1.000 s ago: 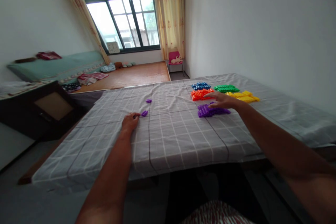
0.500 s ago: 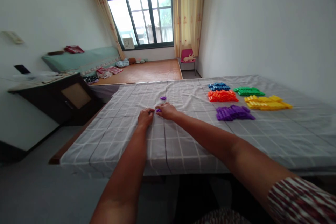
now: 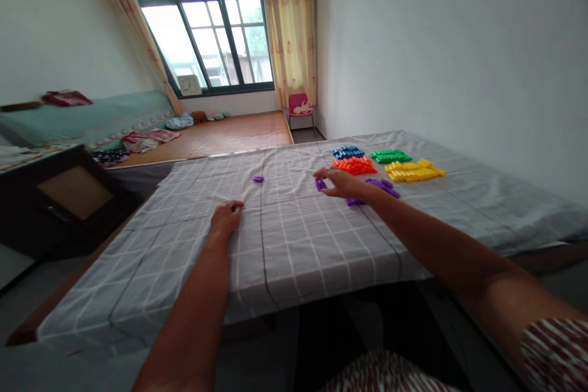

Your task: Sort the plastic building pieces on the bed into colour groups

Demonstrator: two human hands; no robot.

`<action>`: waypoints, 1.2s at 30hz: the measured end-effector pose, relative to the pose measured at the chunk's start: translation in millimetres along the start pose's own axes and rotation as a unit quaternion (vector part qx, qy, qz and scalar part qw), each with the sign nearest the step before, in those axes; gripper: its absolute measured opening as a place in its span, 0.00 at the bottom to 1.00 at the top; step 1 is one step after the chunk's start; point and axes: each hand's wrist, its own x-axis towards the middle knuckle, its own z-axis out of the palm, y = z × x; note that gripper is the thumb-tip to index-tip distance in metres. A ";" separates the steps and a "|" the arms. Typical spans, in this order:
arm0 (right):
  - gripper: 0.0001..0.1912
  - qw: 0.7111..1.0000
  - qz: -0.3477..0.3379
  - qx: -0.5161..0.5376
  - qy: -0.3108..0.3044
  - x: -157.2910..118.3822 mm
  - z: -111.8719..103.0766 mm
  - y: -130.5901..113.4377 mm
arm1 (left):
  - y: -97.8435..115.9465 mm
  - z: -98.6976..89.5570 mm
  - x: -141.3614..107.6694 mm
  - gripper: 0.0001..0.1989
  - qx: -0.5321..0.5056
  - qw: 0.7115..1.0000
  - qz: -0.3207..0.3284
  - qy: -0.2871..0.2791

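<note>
My right hand (image 3: 339,182) is closed in a pinch on a small purple plastic piece (image 3: 320,184), held just left of the purple pile (image 3: 383,186). The forearm and hand hide part of that pile. My left hand (image 3: 226,215) rests on the checked cloth with its fingers curled in; whether anything is inside them is hidden. Beyond it and a little to the right, a single purple piece (image 3: 258,179) lies on the cloth.
Behind the purple pile lie piles of orange pieces (image 3: 354,165), blue pieces (image 3: 348,152), green pieces (image 3: 390,156) and yellow pieces (image 3: 415,171). The grey checked cloth (image 3: 303,245) covers the table. A dark cabinet (image 3: 50,196) stands at the left, with a white wall at the right.
My right hand has moved right, away from my left hand, to beside the purple pile with a purple piece in its fingers. The view has turned to the right.
</note>
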 end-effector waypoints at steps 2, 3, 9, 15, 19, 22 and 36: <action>0.29 0.999 0.053 -0.010 0.004 -30.9 -37.1 35.0 | 0.3 -0.1 0.6 0.16 0.009 1.000 0.002 0.003; 0.30 0.997 0.078 -0.014 -0.008 -44.5 -51.2 49.3 | 0.3 0.0 1.2 0.16 0.015 1.000 0.001 0.004; 0.33 0.985 0.131 -0.027 -0.110 -85.5 -62.3 79.6 | -1.2 0.2 2.9 0.16 0.033 0.999 -0.001 0.003; 0.35 0.984 0.129 -0.022 -0.122 -74.2 -64.0 72.9 | 0.3 -1.4 0.8 0.16 0.039 0.999 0.004 0.006; 0.23 0.994 0.072 -0.030 -0.073 -36.2 -60.8 50.9 | 2.5 2.0 1.0 0.16 0.038 0.999 0.007 0.007; 0.18 0.998 0.021 -0.025 -0.052 10.7 -24.3 20.7 | 4.0 5.8 -0.6 0.16 0.031 0.999 0.011 0.022; 0.21 0.993 0.000 -0.021 -0.120 201.9 161.2 -58.5 | -2.3 6.1 0.3 0.15 -0.027 0.999 0.022 0.018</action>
